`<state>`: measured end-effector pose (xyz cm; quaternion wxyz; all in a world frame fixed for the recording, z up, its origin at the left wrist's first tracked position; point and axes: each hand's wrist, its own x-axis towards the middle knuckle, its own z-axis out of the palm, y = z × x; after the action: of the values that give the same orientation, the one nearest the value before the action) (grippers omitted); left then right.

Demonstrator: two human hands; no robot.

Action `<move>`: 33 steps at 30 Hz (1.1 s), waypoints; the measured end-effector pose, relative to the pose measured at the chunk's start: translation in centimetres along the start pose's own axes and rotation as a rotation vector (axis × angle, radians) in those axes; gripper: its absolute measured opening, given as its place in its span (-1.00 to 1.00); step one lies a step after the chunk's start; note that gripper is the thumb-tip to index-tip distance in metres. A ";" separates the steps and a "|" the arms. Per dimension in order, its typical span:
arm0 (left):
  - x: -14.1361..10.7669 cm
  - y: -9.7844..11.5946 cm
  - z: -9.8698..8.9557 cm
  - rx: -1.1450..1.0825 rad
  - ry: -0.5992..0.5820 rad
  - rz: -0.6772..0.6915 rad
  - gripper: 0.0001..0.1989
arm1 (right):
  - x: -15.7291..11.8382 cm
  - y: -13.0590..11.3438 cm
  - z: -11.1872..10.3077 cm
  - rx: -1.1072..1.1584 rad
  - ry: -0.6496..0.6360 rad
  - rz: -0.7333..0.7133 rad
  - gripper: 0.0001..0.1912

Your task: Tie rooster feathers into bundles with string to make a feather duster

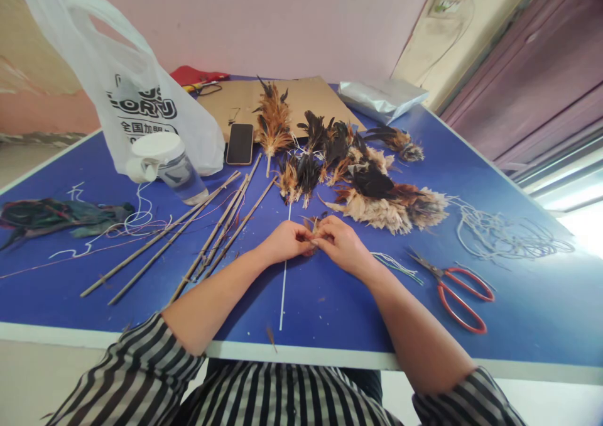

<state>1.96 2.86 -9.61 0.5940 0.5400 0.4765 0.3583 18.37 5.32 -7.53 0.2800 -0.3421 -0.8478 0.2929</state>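
Two bare hands meet above the blue table (339, 325), the left hand (291, 240) and the right hand (339, 240) closed at the fingertips on a small tuft of brown feathers (309, 223) (partly hidden by the fingers). That tuft sits between them, just this side of the dark and tan feather bundles (374, 182). Thin sticks (240, 227) lie to the left, and red-handled scissors (439, 273) rest open beyond the right forearm.
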 end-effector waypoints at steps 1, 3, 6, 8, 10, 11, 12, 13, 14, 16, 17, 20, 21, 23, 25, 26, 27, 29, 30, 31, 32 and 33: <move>0.0 0.0 0.0 -0.013 0.005 -0.008 -0.73 | 0.1 0.1 0.1 0.021 0.003 0.011 -0.89; 0.0 0.0 0.0 -0.036 0.017 -0.017 -0.74 | 0.2 0.3 0.1 0.077 -0.001 0.039 -0.87; 0.0 0.1 0.0 -0.039 0.040 -0.018 -0.76 | 0.2 0.9 -0.2 0.179 -0.040 0.128 -0.84; 0.0 0.2 -0.1 -0.044 0.049 -0.014 -0.78 | 0.1 1.2 -0.4 0.222 -0.072 0.230 -0.81; 0.1 0.3 -0.3 -0.061 0.043 -0.012 -0.80 | 0.0 1.5 -0.6 0.237 -0.094 0.306 -0.79; 0.1 0.3 -0.3 -0.070 0.037 -0.012 -0.81 | 0.0 1.5 -0.6 0.242 -0.105 0.317 -0.79; 0.1 0.3 -0.3 -0.075 0.030 -0.014 -0.82 | -0.1 1.5 -0.7 0.246 -0.118 0.313 -0.78; 0.1 0.4 -0.4 -0.079 0.025 -0.017 -0.83 | -0.1 1.5 -0.7 0.245 -0.127 0.301 -0.79; 0.1 0.4 -0.4 -0.083 0.022 -0.019 -0.84 | -0.1 1.5 -0.6 0.238 -0.132 0.288 -0.79; 0.1 0.4 -0.4 -0.091 0.021 -0.020 -0.85 | -0.1 1.4 -0.6 0.208 -0.136 0.268 -0.79; 0.1 0.4 -0.3 -0.093 0.019 -0.018 -0.85 | -0.1 1.4 -0.5 0.190 -0.132 0.260 -0.79; 0.1 0.4 -0.3 -0.096 0.010 -0.011 -0.85 | 0.0 1.3 -0.5 0.150 -0.112 0.222 -0.80; 0.1 0.4 -0.3 -0.098 0.008 -0.009 -0.84 | 0.0 1.3 -0.5 0.139 -0.104 0.204 -0.81; 0.1 0.3 -0.3 -0.107 0.006 -0.007 -0.82 | 0.0 1.1 -0.4 0.119 -0.088 0.173 -0.82; 0.1 0.4 -0.3 -0.114 0.011 -0.010 -0.81 | 0.1 1.0 -0.4 0.104 -0.080 0.164 -0.84; 0.1 0.4 -0.3 -0.113 0.012 -0.011 -0.82 | 0.1 1.0 -0.3 0.101 -0.077 0.164 -0.84; 0.1 0.4 -0.3 -0.110 0.012 -0.011 -0.82 | 0.1 0.9 -0.2 0.100 -0.073 0.163 -0.85; 0.1 0.4 -0.3 -0.102 0.013 -0.012 -0.84 | 0.1 0.9 -0.1 0.102 -0.059 0.156 -0.86; 0.1 0.5 -0.2 -0.099 0.011 -0.014 -0.85 | 0.1 0.9 0.0 0.103 -0.050 0.154 -0.87; 0.1 0.5 -0.2 -0.097 0.010 -0.016 -0.86 | 0.2 0.8 0.0 0.104 -0.043 0.155 -0.87; 0.1 0.6 -0.2 -0.095 0.011 -0.018 -0.87 | 0.2 0.8 0.0 0.105 -0.041 0.160 -0.87; 0.1 0.6 -0.2 -0.093 0.012 -0.020 -0.88 | 0.2 0.7 0.0 0.104 -0.041 0.166 -0.87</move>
<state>1.87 3.10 -9.02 0.6192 0.5049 0.4682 0.3775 18.55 5.89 -7.95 0.2547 -0.3900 -0.8057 0.3659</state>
